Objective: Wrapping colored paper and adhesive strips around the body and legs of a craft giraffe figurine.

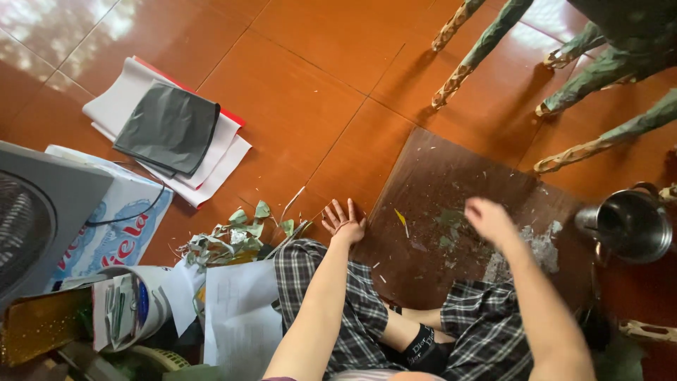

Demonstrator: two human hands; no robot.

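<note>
The left hand [344, 222] rests spread flat on the floor [310, 92] at the brown board's [451, 183] left edge; the right hand [489, 219], blurred, its grip unreadable, hovers over light, brittle-looking leaf scraps [448, 224] mid-board; a pinch would probably lift them.

Floor [310, 92]: glossy orange-brown tiles with dark grout lines, bright daylight reflected at the upper left corner. Grey fan housing [42, 212] at the left edge, a black cord trailing from it. Stacked white and red sheets [211, 152] topped by a dark grey sheet [169, 127] (corners overlapping). Wrapped green legs [493, 35] stand at upper right.
</note>
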